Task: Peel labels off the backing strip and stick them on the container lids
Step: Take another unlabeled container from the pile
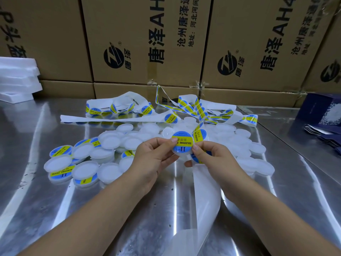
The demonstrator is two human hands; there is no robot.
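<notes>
Labelled lid (pixel 181 144) pinched between left hand (pixel 155 157) and right hand (pixel 210 156) fingertips.

Steel table (pixel 55 191); lids (pixel 110 143), label strips (pixel 118 118)

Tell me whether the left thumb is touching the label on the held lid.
Touching. The head view shows the left hand with its thumb tip pressed on the left edge of the label stuck to the lid; no gap shows.
</notes>
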